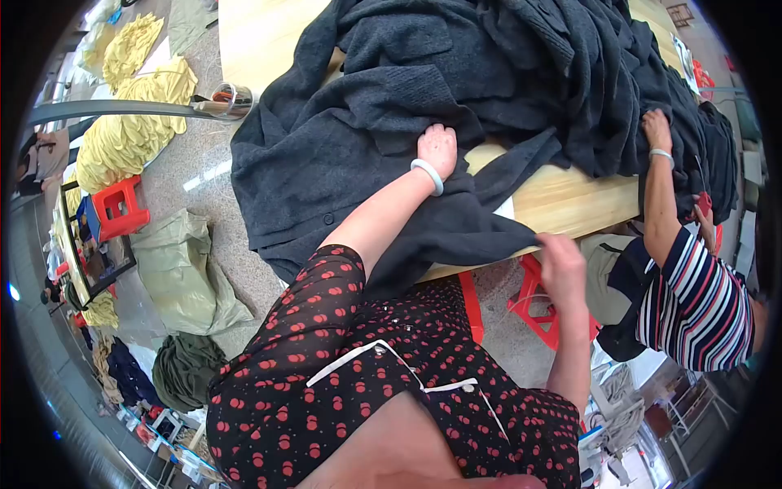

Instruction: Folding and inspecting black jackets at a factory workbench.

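A dark grey knitted cardigan (301, 191) with a button and a ribbed edge lies spread over the near left part of the table, its lower part hanging over the edge. My left hand (437, 151), with a pale bangle at the wrist, presses into the knit with its fingers curled on a fold. At the table's front edge my right hand (562, 265) pinches the end of a sleeve (497, 242), which is drawn out to the right. The right fingertips are partly hidden behind the hand.
More dark grey garments (521, 73) are heaped across the wooden table (570, 200). To the right, a person in a striped top (700, 301) handles the same heap. Red stools (533, 301) stand below the table edge. Yellow garments (122, 138) and a greenish sack (179, 269) lie at left.
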